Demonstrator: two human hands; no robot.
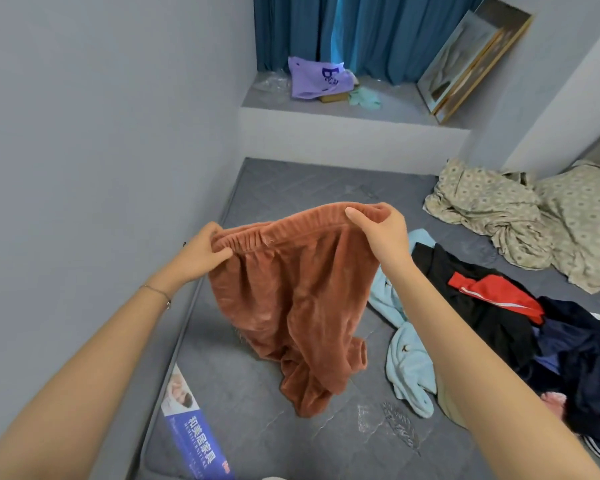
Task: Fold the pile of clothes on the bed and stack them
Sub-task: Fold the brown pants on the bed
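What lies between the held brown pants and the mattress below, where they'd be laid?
Nothing visible. Left hand and right hand hold the pants by the waistband; the legs reach bare mattress. A blue garment lies just to the right.

left wrist (153,285): thin bracelet (160,294) | forearms (84,362): bare

A single wide-angle camera worn on the person's head looks forward and steeply down over the grey mattress (274,445), both forearms entering from the bottom corners. It sits close: the left hand (201,252) and right hand (385,233), gripping the brown trousers (302,299), fill mid-frame, with the curtain (395,29) far off at the top.
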